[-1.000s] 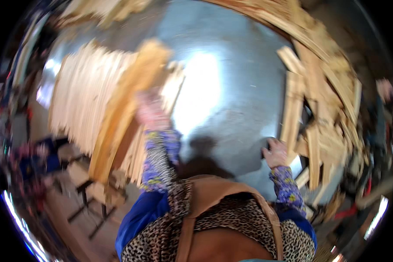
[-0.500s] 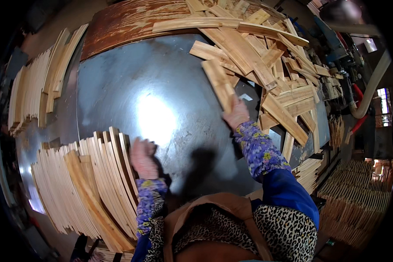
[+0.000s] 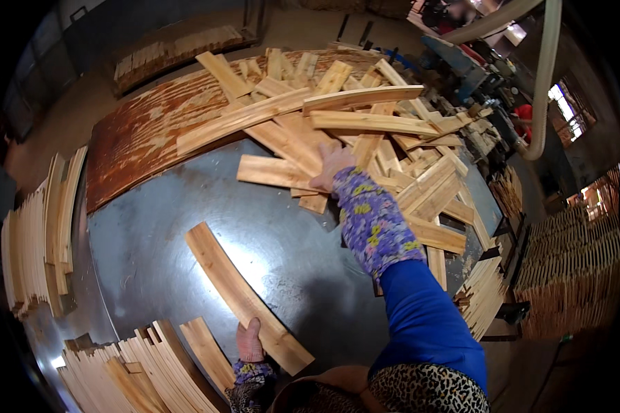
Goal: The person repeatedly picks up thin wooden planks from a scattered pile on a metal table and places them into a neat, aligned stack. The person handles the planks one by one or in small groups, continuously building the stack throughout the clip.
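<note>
The left hand (image 3: 250, 341) pinches a board (image 3: 244, 292) by its edge; the right hand (image 3: 334, 166), fingers spread, touches the wood pile (image 3: 372, 122) beneath it.

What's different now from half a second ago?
The left hand, empty before, now holds a long wooden board. The right hand has let go of the board it held and reached farther out, onto the woodpile. The row of wood strips is still on the left, and the brown sheet still lies at the far side.
</note>
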Available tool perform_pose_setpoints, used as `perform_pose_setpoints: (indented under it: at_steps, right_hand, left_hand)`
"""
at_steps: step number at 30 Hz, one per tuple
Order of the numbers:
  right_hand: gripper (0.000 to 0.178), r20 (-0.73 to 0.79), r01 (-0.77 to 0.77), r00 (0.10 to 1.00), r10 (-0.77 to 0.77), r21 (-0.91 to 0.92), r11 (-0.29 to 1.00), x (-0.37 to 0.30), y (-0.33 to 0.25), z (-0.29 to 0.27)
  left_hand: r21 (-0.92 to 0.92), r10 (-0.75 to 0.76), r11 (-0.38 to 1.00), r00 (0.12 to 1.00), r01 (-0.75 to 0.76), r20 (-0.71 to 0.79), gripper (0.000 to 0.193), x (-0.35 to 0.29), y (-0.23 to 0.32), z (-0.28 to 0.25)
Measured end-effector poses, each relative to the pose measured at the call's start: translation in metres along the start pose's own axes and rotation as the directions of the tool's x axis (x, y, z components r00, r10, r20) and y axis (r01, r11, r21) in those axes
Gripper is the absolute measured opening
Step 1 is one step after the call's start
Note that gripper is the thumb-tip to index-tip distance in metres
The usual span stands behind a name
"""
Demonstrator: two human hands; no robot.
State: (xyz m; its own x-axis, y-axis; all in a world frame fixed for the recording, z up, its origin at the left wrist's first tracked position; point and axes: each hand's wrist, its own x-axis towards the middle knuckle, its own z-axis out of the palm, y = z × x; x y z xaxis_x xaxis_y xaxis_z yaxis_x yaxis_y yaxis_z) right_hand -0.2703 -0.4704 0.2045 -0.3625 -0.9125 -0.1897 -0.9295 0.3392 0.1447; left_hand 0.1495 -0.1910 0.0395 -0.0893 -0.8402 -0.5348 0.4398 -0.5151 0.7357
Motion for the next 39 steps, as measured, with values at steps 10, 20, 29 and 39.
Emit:
perform_pose_setpoints:
  at_steps: [10,20,29,39]
  right_hand:
    - [0.092,-0.034,0.143,0.99,-0.139,0.206,0.968,-0.218,-0.005,0.108]
    - [0.083,0.086,0.233,0.913,-0.399,0.693,0.682,-0.426,0.076,0.17]
    - [0.073,0.109,0.038,0.713,-0.693,0.98,0.193,-0.426,-0.118,0.167]
    - [0.057,0.35,-0.214,0.804,-0.481,0.925,0.314,-0.439,-0.209,0.138]
  left_hand:
    - [0.743,0.127,0.515,0.819,0.428,-0.559,0.073,-0.086,0.058,-0.039]
    - [0.902,0.343,0.385,0.878,0.194,-0.335,0.077,-0.126,0.043,-0.042]
    - [0.925,0.07,0.369,0.995,-0.088,0.067,0.053,-0.17,0.032,-0.007]
    - [0.489,-0.521,-0.669,0.823,-0.559,0.227,0.06,-0.226,0.109,-0.125]
